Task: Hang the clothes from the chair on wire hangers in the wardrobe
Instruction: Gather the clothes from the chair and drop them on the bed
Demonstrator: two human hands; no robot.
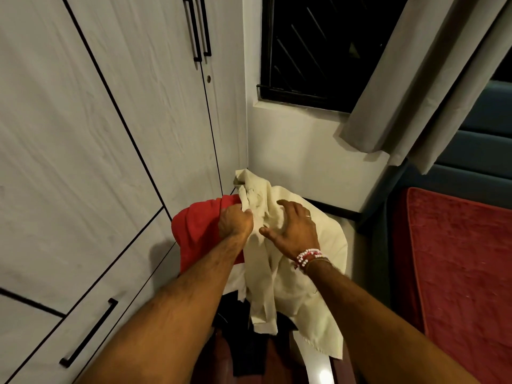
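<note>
The wardrobe (83, 134) fills the left side with its pale doors closed, so what is inside cannot be seen; a pair of long black handles (198, 29) runs down the upper doors and a drawer handle (88, 332) sits low. In front of it lies a heap of clothes: a cream shirt (291, 295) on top, a red garment (196, 228) under its left edge and a dark garment (243, 347) below. The left hand (235, 221) grips a fold of the cream shirt near its collar, fingers curled tight. The right hand (293, 225) rests on the same shirt with fingers spread wide, bead bracelets (307, 256) at the wrist. What bears the heap is mostly hidden; only a glossy white edge (321, 370) shows. Behind are a dark barred window (310, 45), a grey curtain (415, 79), a blue padded panel (484, 139) and a red bed cover (457, 273).
</note>
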